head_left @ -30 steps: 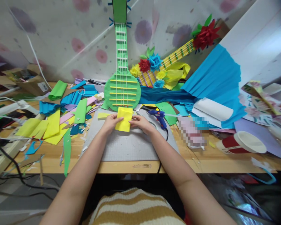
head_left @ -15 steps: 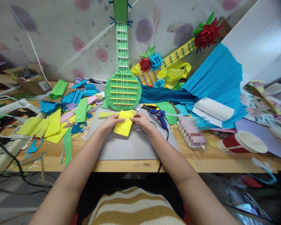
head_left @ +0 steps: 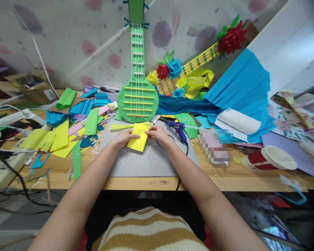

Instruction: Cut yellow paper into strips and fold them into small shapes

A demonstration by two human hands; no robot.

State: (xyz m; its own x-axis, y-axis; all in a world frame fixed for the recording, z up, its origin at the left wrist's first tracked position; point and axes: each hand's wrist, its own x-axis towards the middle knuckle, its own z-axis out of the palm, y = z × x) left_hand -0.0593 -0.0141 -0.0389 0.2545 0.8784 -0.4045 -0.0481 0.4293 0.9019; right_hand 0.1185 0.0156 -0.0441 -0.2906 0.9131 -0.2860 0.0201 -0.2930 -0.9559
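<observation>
A folded piece of yellow crepe paper is pinched between my two hands above the grey cutting mat. My left hand grips its left edge, thumb on top. On the upper right edge, the thumb and fingers of my right hand are closed. Behind the paper lies a yellow strip on the mat. Just beyond stands a green paper-covered lute-like instrument with white strings and yellow bars. A blue glue gun rests to the right of my right hand.
Coloured paper scraps and a power strip crowd the left side. To the right are a paper cup on its side, a pleated blue paper and a white roll. A yellow instrument with paper flowers leans behind.
The view has shifted very slightly. Both hands keep hold of the yellow crepe paper in nearly the same place.
</observation>
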